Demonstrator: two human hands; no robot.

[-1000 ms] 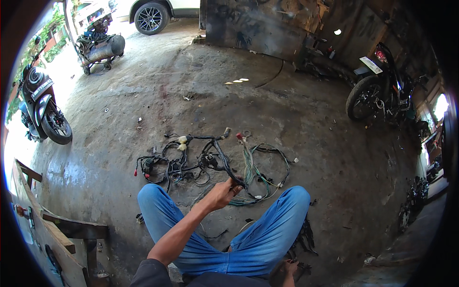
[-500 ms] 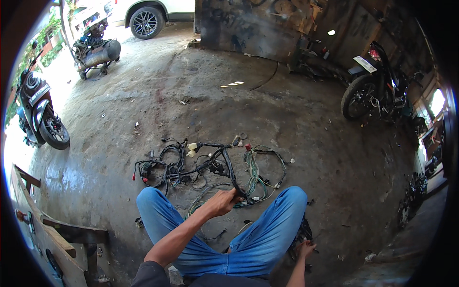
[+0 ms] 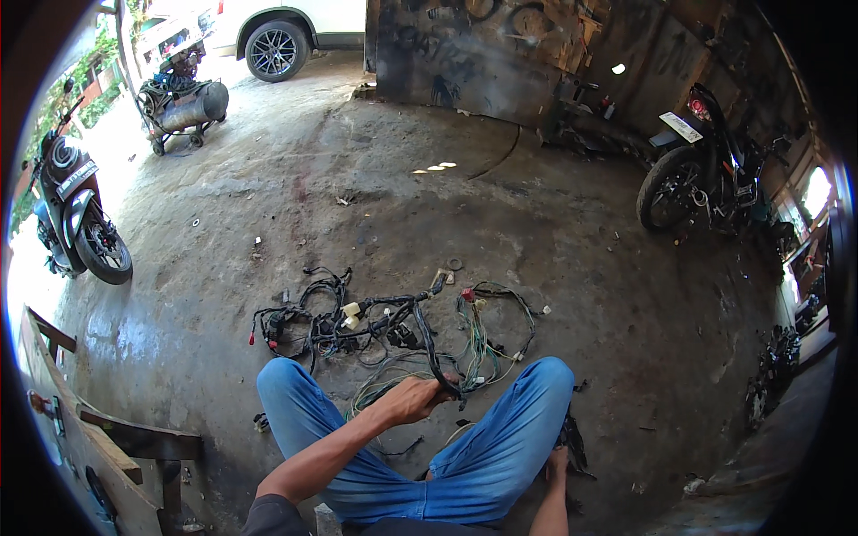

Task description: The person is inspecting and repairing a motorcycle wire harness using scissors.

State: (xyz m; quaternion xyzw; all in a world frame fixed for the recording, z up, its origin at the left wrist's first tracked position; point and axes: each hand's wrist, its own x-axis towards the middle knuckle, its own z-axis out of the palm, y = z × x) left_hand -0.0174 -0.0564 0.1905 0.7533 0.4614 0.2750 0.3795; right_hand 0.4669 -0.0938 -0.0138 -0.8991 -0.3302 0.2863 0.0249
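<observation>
Left hand [image 3: 415, 401]: closed round the harness [image 3: 424, 334] at its near end; nearer hand.
Harness axis: from left hand forward, slightly left, to tangle on floor [image 3: 384, 214].
Right hand [image 3: 558, 459]: beside black strips [image 3: 575, 438], well apart from harness; grip cannot be told.

The black wiring harness [image 3: 404, 334] lay tangled on the floor [image 3: 357, 232]. It carried cream connectors [image 3: 351, 310] and a red connector [image 3: 467, 294]; thin green wires [image 3: 476, 338] spread at its right. One thick branch [image 3: 426, 339] was held in the left grip [image 3: 420, 398].
</observation>
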